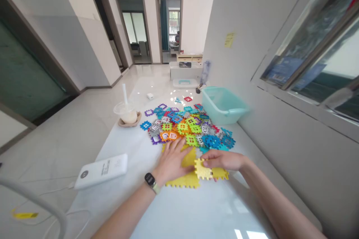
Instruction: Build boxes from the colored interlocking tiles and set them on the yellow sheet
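Observation:
My left hand (172, 160) lies flat with its fingers spread on a yellow panel (185, 182) with toothed edges. A watch is on that wrist. In my right hand (226, 160), thumb and fingers pinch a strip of yellow interlocking tiles (202, 170), raised at the panel's right edge; part of the strip is hidden under the hand. Whether strip and panel are joined I cannot tell. Just beyond both hands spreads a heap of toothed plastic tiles (183, 127) in orange, green, blue, purple, grey and red, several with window-like openings.
Behind the heap at right stands a teal basin (224, 114) near the wall. A plastic cup with a straw (127, 114) sits in a cardboard holder at left. Nearer, a white power bank (102, 171) with a cable lies by the table's left edge. A white box (185, 71) stands at the far end.

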### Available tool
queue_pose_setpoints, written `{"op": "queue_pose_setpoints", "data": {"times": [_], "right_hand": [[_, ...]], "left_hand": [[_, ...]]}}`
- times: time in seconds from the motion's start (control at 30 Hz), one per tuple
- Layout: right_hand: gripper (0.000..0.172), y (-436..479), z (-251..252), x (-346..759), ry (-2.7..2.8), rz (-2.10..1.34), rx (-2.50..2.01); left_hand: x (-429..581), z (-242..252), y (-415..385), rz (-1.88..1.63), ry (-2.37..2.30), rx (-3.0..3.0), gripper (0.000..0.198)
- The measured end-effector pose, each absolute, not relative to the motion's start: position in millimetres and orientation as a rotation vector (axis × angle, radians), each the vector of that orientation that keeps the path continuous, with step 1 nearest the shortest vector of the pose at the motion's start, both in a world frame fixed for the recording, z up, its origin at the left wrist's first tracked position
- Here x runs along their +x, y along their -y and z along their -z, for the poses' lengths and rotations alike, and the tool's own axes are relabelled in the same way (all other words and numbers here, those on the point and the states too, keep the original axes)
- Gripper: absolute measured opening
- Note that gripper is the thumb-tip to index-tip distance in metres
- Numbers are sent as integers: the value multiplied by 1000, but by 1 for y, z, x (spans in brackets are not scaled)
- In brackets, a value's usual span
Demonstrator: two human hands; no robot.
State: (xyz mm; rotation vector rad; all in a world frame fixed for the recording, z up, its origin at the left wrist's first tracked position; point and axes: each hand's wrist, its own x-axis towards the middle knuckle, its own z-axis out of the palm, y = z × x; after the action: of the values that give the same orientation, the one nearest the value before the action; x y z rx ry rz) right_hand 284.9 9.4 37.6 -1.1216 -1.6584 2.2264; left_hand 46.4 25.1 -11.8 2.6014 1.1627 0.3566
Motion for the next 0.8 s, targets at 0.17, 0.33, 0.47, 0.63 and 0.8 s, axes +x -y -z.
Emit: {"op": "queue_pose_setpoints", "data": {"times": [0.17,0.33,0.47,0.63,0.8], "right_hand": [[40,-24,-7,281,1308,-1933,-1183],[33,-37,16,281,1124,-1705,-1218],[35,-37,11,287,1173,-1750,-1218],[40,-24,-1,280,1318,-1892,-1168],[38,-15,-9,262,1581,-1738,-1299]], "left_hand": [[54,13,-55,-334,-1294,2617,57],[40,13,-36,-359,-1352,2634,52],[20,11,-14,-334,-1409,2582,50],[8,8,-10,-485,-1448,2462,34],[8,9,-11,-601,-1372,2417,27]]}}
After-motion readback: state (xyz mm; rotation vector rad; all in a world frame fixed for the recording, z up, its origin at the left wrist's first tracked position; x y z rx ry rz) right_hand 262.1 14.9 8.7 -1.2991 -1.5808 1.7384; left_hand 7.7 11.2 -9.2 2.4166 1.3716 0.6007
